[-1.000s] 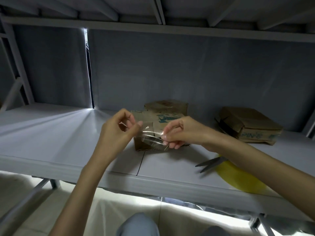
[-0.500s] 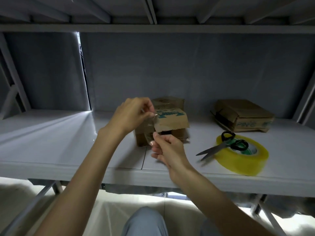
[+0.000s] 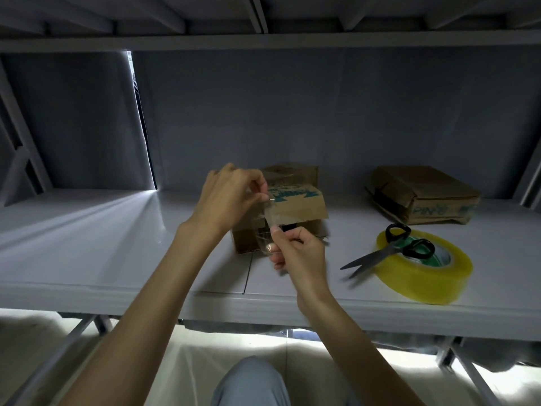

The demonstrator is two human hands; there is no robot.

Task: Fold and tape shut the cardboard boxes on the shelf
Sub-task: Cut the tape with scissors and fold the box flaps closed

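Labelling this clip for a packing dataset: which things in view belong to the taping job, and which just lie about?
In use:
left hand
right hand
clear tape strip
small box
tape roll
scissors

Lying about:
flattened box
shelf

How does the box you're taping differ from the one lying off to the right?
The near box stands upright with a flap raised; the right box lies flattened. Both hands stretch clear tape against the near box, while nothing touches the right box. Both are brown cardboard with teal print.
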